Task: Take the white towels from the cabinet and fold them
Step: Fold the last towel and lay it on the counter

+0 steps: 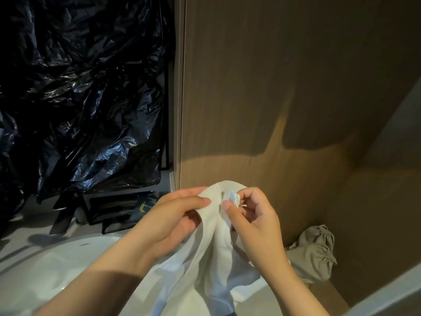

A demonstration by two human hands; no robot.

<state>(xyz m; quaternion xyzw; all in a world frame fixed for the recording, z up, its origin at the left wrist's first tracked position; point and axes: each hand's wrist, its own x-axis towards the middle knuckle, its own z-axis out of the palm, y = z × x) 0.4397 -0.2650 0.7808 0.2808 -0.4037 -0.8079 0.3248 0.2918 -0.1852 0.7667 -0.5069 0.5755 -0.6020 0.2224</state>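
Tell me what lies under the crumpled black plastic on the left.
Under the black plastic lie flat black packets, one with gold print, on a pale shelf. Whatever the plastic itself wraps or covers is hidden.

Closet area, home-like: wood cabinet panel (pixel 273 87), black plastic bags (pixel 79 87), grey cloth bag (pixel 315 252).

the white towel (pixel 216 252) is held up in front of the cabinet (pixel 284 83), its top edge bunched into a soft hump between the left hand (pixel 173 215) and the right hand (pixel 257 215). a small pale label (pixel 232 197) on that edge is pinched by the right hand. below the hands the cloth hangs in long loose folds, out past the bottom of the view. the cabinet shows a tall, upright brown wood-grain panel, partly in shadow.
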